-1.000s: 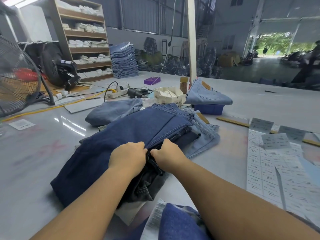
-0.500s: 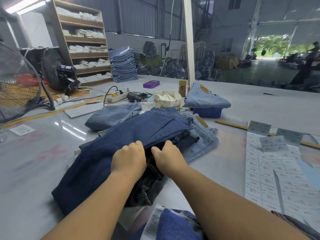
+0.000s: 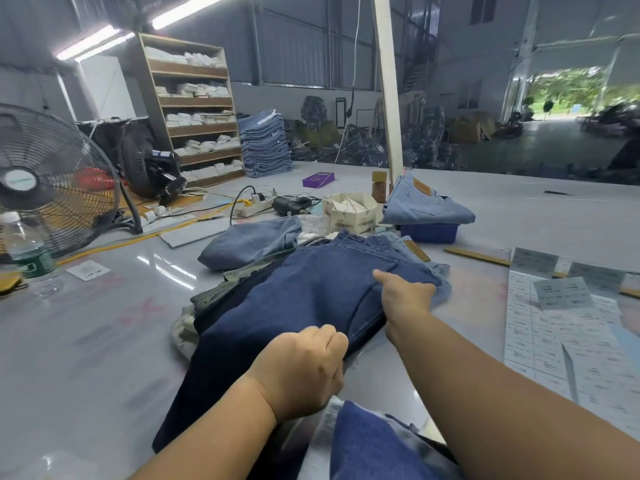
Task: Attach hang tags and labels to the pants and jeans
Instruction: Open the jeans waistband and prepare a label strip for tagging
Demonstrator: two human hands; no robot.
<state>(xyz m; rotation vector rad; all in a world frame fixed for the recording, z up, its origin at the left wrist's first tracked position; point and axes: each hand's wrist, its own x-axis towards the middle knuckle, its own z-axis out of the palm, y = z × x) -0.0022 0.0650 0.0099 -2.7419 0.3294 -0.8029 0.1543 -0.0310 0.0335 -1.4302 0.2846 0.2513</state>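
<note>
Jeans (image 3: 311, 299), dark blue, top the garment pile mid-table (image 3: 86, 341), my landmark. Left hand (image 3: 304, 367) fingers curled, clamped on their near edge. Right hand (image 3: 407, 296) grips their right side, thumb on top, fingers tucked under. Label sheets (image 3: 554, 341) right of pile.

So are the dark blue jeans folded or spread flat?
Folded: the dark blue jeans lie doubled over atop a pile, both hands gripping their near edge.

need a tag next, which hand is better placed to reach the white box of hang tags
Probably the right hand. It lies further up the dark blue jeans, nearer the white box of hang tags. The left hand grips the jeans' near edge.
</note>
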